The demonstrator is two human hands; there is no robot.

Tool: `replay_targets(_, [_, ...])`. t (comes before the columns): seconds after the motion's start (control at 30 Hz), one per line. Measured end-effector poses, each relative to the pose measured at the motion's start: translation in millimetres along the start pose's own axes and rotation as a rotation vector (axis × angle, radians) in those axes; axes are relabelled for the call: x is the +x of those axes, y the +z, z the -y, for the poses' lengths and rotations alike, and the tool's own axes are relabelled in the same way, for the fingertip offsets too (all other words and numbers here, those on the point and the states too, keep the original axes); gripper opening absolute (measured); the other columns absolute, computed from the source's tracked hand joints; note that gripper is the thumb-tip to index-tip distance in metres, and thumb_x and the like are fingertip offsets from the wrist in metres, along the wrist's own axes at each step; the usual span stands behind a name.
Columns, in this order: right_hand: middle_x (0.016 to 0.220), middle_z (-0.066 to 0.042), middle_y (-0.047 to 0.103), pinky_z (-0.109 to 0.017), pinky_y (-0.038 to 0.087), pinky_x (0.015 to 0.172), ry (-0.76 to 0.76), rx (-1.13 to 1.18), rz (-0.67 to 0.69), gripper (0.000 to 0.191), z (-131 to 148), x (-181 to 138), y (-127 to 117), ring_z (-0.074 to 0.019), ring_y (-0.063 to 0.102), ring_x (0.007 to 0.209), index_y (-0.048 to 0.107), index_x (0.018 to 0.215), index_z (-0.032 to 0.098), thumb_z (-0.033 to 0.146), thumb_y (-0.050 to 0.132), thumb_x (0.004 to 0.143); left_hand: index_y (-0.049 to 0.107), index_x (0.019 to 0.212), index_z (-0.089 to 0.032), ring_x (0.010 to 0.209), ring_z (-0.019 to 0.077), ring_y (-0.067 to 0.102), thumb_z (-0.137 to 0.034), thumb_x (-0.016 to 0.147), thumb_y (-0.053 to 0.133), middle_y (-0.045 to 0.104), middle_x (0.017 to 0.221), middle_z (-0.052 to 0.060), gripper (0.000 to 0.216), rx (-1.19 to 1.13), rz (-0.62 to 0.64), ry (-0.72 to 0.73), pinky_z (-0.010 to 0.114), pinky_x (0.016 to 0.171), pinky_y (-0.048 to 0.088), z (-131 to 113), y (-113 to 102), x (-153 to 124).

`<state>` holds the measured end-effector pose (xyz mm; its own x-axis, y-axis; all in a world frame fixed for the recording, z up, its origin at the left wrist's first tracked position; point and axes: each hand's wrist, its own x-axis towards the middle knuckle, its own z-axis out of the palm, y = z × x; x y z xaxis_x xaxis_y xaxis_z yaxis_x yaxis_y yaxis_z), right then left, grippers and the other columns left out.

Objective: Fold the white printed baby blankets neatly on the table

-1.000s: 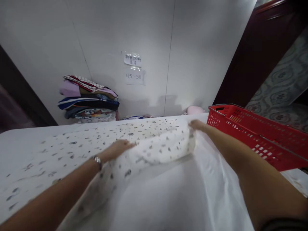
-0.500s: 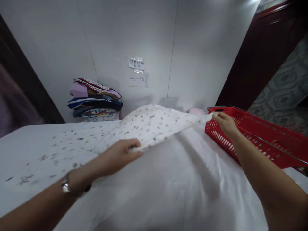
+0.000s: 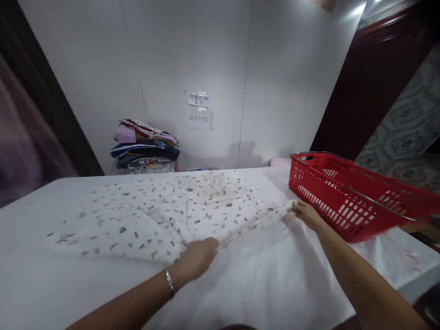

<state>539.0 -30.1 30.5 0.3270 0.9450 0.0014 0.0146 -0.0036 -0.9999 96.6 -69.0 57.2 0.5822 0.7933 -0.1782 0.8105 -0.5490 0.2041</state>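
Note:
A thin white cloth (image 3: 209, 206) with small grey and brown printed figures lies spread, with folds, over the white table. Its near edge is gripped by my left hand (image 3: 198, 257), fingers closed, close to the middle of that edge. My right hand (image 3: 307, 214) pinches the cloth's right corner, slightly raised above the tabletop and just left of the red basket. Between the two hands the edge runs fairly straight. A silver bracelet (image 3: 169, 283) is on my left wrist.
A red plastic basket (image 3: 330, 201) with metal handles stands on the table (image 3: 30, 243) at the right. Folded cloths (image 3: 146, 146) are stacked at the back left. Paper labels (image 3: 200, 120) hang on the white wall. Something pink (image 3: 280, 162) sits behind the basket's left end.
Both hands have come down and nearer, the left also shifting right. The cloth, billowed up before, has settled flatter onto the table.

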Motion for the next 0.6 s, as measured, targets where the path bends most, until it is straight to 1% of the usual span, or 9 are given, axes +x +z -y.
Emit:
replay_targets(0.07, [0.074,-0.006,0.065,-0.032,0.053,0.06,-0.085,0.054,-0.028,0.037,24,17,5,-0.0214,0.065,0.071,0.058,0.071,0.021,0.048,0.079,0.058,0.052,0.093,-0.018,0.08,0.0231,0.062,-0.028,0.09,0.028,0.064,0.091,0.009,0.026,0.033,-0.076,-0.043,0.034,0.066,0.043,-2,-23,6])
replay_targets(0.13, [0.077,-0.004,0.066,-0.035,0.054,0.073,-0.191,0.113,-0.073,0.037,50,32,4,-0.0205,0.064,0.077,0.057,0.072,0.022,0.05,0.078,0.06,0.05,0.093,-0.019,0.079,0.0211,0.061,-0.03,0.091,0.027,0.063,0.093,0.008,0.026,0.055,-0.15,-0.044,0.032,0.066,0.042,-6,-39,11])
replay_targets(0.2, [0.081,-0.003,0.066,-0.037,0.053,0.081,-0.33,0.196,-0.104,0.035,68,38,-3,-0.0201,0.064,0.081,0.057,0.073,0.022,0.047,0.079,0.06,0.05,0.093,-0.019,0.078,0.0202,0.06,-0.031,0.092,0.028,0.063,0.093,0.007,0.026,0.064,-0.171,-0.019,0.032,0.066,0.042,-14,-42,12])
replay_targets(0.27, [0.083,-0.003,0.067,-0.037,0.053,0.083,-0.381,0.226,-0.092,0.033,72,33,-15,-0.0198,0.064,0.083,0.058,0.073,0.022,0.042,0.08,0.059,0.051,0.094,-0.019,0.078,0.0209,0.061,-0.03,0.092,0.029,0.063,0.093,0.008,0.025,0.077,-0.129,0.037,0.032,0.066,0.042,-24,-32,11])
replay_targets(0.33, [0.081,-0.003,0.067,-0.036,0.053,0.081,-0.286,0.162,-0.061,0.033,59,19,-28,-0.0188,0.064,0.08,0.059,0.071,0.021,0.038,0.082,0.055,0.052,0.094,-0.018,0.08,0.0219,0.061,-0.025,0.091,0.03,0.063,0.092,0.008,0.023,0.101,-0.059,0.104,0.033,0.067,0.042,-32,-12,9])
replay_targets(0.4, [0.075,-0.002,0.065,-0.036,0.054,0.078,-0.13,0.041,-0.047,0.034,35,0,-38,-0.0179,0.063,0.073,0.059,0.069,0.02,0.039,0.082,0.053,0.054,0.094,-0.018,0.081,0.0225,0.062,-0.019,0.089,0.031,0.063,0.094,0.009,0.024,0.122,0.011,0.152,0.034,0.068,0.043,-37,8,6])
replay_targets(0.47, [0.069,-0.002,0.063,-0.036,0.054,0.075,-0.008,-0.064,-0.051,0.036,10,-17,-45,-0.0177,0.062,0.068,0.058,0.067,0.019,0.043,0.081,0.054,0.055,0.096,-0.017,0.083,0.0228,0.061,-0.018,0.088,0.032,0.064,0.095,0.01,0.025,0.128,0.065,0.177,0.034,0.07,0.044,-40,23,5])
replay_targets(0.53, [0.065,-0.002,0.062,-0.036,0.054,0.073,0.048,-0.119,-0.068,0.037,-10,-27,-48,-0.0179,0.061,0.067,0.056,0.066,0.019,0.047,0.078,0.056,0.056,0.097,-0.017,0.085,0.0233,0.061,-0.022,0.089,0.033,0.064,0.096,0.011,0.025,0.119,0.103,0.196,0.034,0.071,0.044,-39,29,5])
replay_targets(0.6, [0.064,-0.001,0.061,-0.035,0.053,0.072,0.063,-0.147,-0.09,0.037,-21,-30,-49,-0.0176,0.06,0.067,0.056,0.066,0.019,0.049,0.077,0.058,0.056,0.095,-0.017,0.086,0.0234,0.06,-0.026,0.089,0.033,0.064,0.097,0.011,0.025,0.093,0.124,0.21,0.034,0.072,0.044,-38,29,4])
